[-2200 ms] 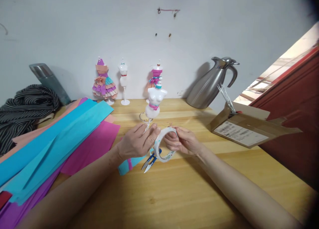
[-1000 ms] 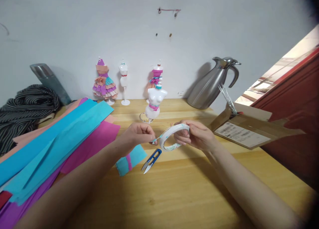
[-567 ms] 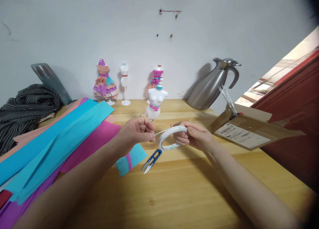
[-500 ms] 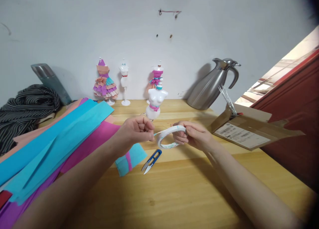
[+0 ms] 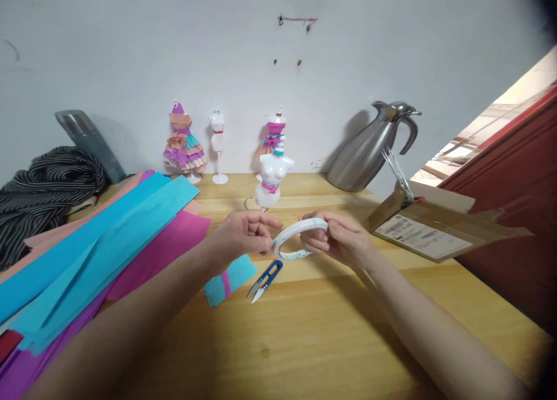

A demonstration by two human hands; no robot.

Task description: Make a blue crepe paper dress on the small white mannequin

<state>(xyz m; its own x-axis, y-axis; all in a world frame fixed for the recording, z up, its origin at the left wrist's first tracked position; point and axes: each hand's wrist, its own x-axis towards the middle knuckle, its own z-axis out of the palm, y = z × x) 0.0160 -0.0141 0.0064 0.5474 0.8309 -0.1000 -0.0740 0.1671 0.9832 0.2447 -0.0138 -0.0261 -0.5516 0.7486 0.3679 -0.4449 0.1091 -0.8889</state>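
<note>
My right hand (image 5: 337, 237) grips a narrow roll of white tape (image 5: 298, 255) with teal print, thumb on the outer edge and fingers inside the ring. At the roll's left edge is my left hand (image 5: 243, 237), its index finger stretched out and the others partly curled. The left thumb tip is against or very close to the tape. Below the hands lie blue-handled thread snips (image 5: 265, 281) with the blades apart. Beside them is a folded turquoise paper piece (image 5: 241, 274) with a magenta strip, partly behind my left hand. A white mini mannequin (image 5: 274, 174) with a pink waistband stands just beyond.
Long crepe-paper sheets (image 5: 108, 237) cover the left of the table, near striped cloth (image 5: 56, 180) and a bottle (image 5: 89, 145). Along the wall stand a ruffled-dress mannequin (image 5: 185, 145), a bare mannequin (image 5: 217, 133) and a steel jug (image 5: 368, 151). An open cardboard box (image 5: 461, 220) sits right.
A short stretch of tape ran from the roll to my left fingertips before. Now my left hand is up against the roll and its index finger has straightened. My right hand has barely moved.
</note>
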